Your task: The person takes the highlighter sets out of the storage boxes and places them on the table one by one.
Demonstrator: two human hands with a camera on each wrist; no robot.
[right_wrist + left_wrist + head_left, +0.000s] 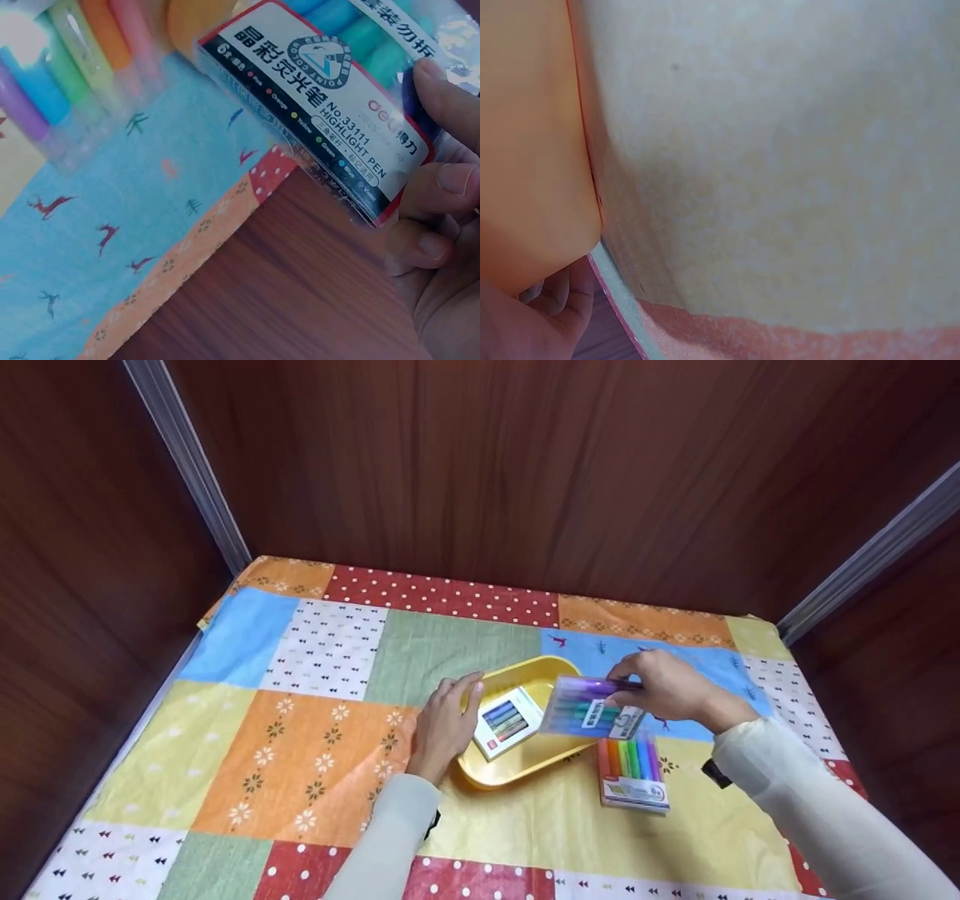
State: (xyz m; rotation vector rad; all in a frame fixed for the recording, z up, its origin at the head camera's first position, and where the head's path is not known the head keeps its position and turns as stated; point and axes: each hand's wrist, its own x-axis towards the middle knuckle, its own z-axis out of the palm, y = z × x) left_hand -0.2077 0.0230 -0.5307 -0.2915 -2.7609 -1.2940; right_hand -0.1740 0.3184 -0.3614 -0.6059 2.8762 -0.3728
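My right hand pinches a clear pack of highlighters and holds it tilted above the right end of a yellow plastic basin. In the right wrist view the pack's printed label reads highlight pen, with the thumb and fingers at its edge. My left hand grips the basin's left rim; the left wrist view shows curled fingers beside the basin wall. Inside the basin lies a white box with a window showing coloured sticks.
A second pack of coloured highlighters lies on the patchwork tablecloth, just right of the basin and below my right hand. Dark wood panels enclose the table at the back and sides.
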